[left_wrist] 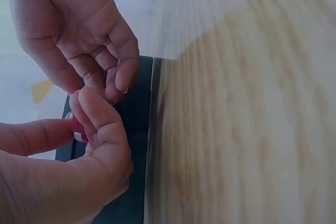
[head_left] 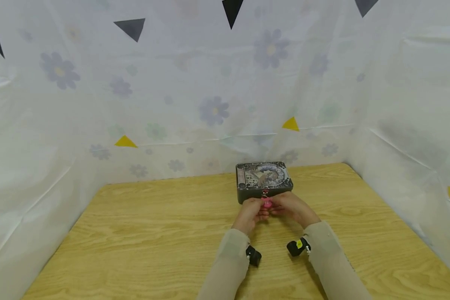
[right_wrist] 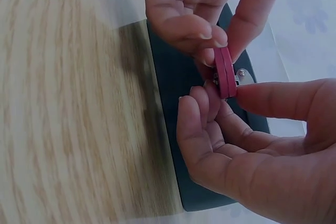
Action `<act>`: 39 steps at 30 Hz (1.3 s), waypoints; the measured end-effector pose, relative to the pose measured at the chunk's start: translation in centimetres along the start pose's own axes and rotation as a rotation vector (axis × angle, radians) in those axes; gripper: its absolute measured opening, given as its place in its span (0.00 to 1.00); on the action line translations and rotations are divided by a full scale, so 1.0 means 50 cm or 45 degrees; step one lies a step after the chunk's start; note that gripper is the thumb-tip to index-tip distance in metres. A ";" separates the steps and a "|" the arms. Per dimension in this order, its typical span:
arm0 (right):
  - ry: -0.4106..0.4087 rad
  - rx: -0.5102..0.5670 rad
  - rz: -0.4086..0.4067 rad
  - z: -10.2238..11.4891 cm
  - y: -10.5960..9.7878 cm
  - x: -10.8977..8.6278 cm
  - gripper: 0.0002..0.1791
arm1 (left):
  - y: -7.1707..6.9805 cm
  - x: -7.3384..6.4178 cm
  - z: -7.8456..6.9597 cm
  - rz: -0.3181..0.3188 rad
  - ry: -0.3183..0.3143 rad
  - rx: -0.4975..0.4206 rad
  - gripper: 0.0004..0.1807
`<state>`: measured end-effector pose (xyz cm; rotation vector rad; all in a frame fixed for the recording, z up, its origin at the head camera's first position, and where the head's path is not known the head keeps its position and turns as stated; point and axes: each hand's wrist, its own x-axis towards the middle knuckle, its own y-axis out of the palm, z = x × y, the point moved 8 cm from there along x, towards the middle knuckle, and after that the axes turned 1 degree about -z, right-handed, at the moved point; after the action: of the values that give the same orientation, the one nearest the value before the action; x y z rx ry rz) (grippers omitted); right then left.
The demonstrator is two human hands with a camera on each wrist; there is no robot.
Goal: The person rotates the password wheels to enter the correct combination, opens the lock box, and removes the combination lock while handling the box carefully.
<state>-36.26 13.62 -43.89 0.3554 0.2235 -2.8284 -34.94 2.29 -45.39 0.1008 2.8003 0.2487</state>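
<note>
A small pink padlock (head_left: 267, 203) hangs at the metal clasp on the front of a dark tin box (head_left: 243, 194). The box has a patterned picture on its lid, which is down. My left hand (head_left: 251, 212) pinches the padlock between thumb and fingers, as the left wrist view shows. From the other side my right hand (head_left: 293, 207) holds it too, its thumb against the pink body (right_wrist: 226, 74) and its curled fingers behind. The hands partly cover the padlock, and its shackle shows only in part.
The box stands near the back edge of a wood-grain table (head_left: 153, 233). White flowered sheeting (head_left: 172, 104) rises behind and at both sides, with black and yellow triangles on it. Black wrist cameras (head_left: 254, 256) sit on both sleeves.
</note>
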 end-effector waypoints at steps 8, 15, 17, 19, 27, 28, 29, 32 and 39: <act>-0.031 -0.032 0.008 0.008 0.001 -0.002 0.21 | 0.000 0.000 -0.001 -0.002 0.003 0.010 0.09; -0.014 -0.039 0.029 0.003 0.003 -0.004 0.21 | -0.001 -0.002 0.005 0.000 0.008 -0.007 0.05; -0.012 -0.044 0.034 0.001 0.004 -0.004 0.21 | -0.001 -0.002 0.005 -0.002 0.010 -0.011 0.04; -0.010 -0.037 0.033 0.000 0.004 -0.002 0.21 | -0.001 -0.002 0.005 -0.004 0.017 -0.016 0.03; -0.010 -0.009 0.041 0.000 0.004 -0.001 0.21 | -0.001 0.000 0.001 -0.005 0.019 -0.010 0.05; -0.011 -0.009 0.044 0.000 0.005 -0.002 0.21 | -0.001 0.000 0.002 -0.005 0.013 -0.010 0.05; -0.011 -0.012 0.046 0.000 0.005 -0.002 0.21 | -0.001 0.000 0.003 -0.007 0.011 -0.007 0.05; -0.007 -0.023 0.048 -0.001 0.005 -0.003 0.22 | -0.003 0.000 0.006 -0.016 0.001 -0.001 0.06; -0.033 -0.046 0.040 0.001 0.006 -0.001 0.22 | -0.004 0.003 0.007 -0.030 0.003 -0.004 0.07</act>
<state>-36.15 13.32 -43.86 0.3111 0.2608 -2.7927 -34.97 2.18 -45.77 0.0670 2.8018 0.2481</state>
